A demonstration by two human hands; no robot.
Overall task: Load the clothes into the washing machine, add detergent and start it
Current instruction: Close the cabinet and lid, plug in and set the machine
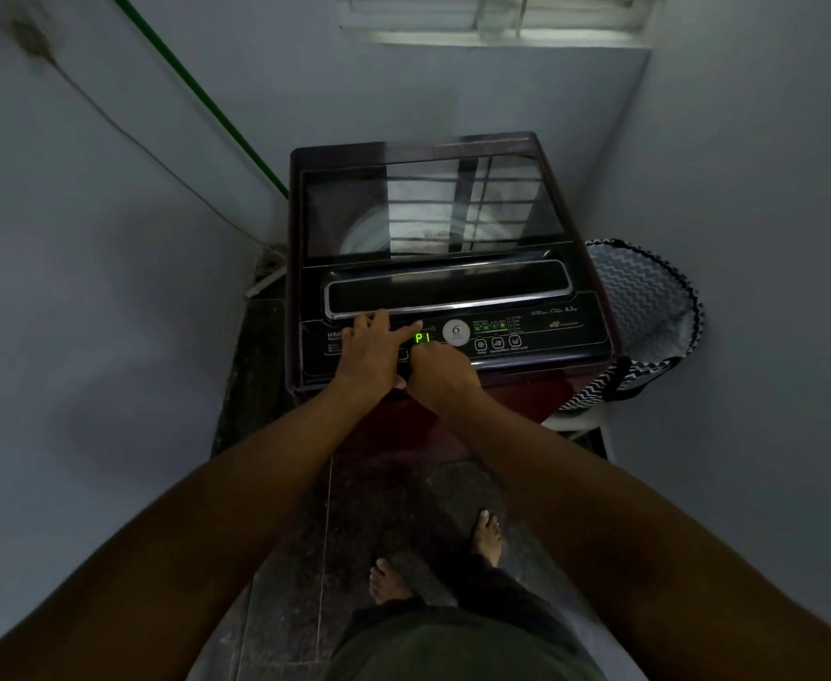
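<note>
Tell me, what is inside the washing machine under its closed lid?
Through the glass lid of the washing machine a pale curve of the drum shows. Window reflections cover the rest, so clothes inside cannot be made out.

A zigzag-patterned laundry basket (649,307) stands in the floor's right corner. A green pipe (197,90) slants across the left wall. A window (497,14) sits high on the back wall.

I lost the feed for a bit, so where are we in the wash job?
Loading looks done: the lid is closed and the basket beside the washer looks empty. Detergent can't be confirmed. In hand: the display reads P1, and both hands, left and right, are on the panel, choosing settings. Whether start has been pressed isn't visible.
</note>
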